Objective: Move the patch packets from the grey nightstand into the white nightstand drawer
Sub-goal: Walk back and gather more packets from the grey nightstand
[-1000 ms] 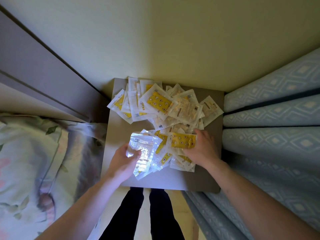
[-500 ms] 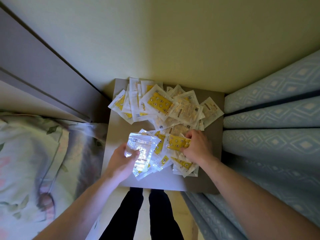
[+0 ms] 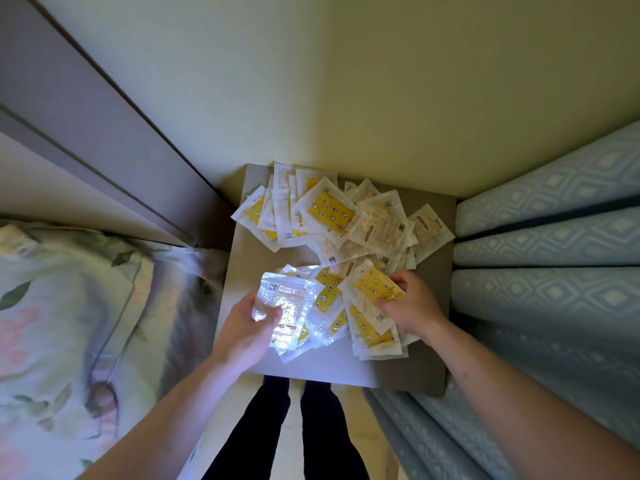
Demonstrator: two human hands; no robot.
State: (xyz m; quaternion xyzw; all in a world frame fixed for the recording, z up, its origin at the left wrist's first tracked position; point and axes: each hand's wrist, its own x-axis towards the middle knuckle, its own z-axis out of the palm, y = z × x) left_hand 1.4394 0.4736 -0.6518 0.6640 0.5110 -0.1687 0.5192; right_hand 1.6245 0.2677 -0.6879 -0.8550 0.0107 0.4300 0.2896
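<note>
The grey nightstand (image 3: 239, 271) is boxed in: a pale wall (image 3: 346, 81) runs along its far edge, blue patterned curtains (image 3: 554, 237) press against its right edge, and a bed with flowered bedding (image 3: 69, 306) lies just beside its left edge. The only open room is at the near edge, where the person's dark-clad legs (image 3: 277, 427) stand on the floor. A bare strip of the surface shows along the left side and across the near edge, below the hands.

The white nightstand and its drawer are outside the view. The right part of the surface is in shadow and its near right corner meets the curtains. Glare washes out the packets under the left hand (image 3: 246, 327), so their print cannot be read there.

The patch packets (image 3: 346, 220) are flat white-edged pouches, many with a yellow panel printed with stars and moons, others pale and see-through. They lie in an overlapping heap across the far half of the surface, with a second fanned bunch nearer the person. The left hand's grip pinches a shiny clear bunch (image 3: 280, 299) between thumb and fingers. The right hand (image 3: 412, 306) has its grip curled round a yellow packet (image 3: 374, 285), tilted above the near bunch, thumb on top.
</note>
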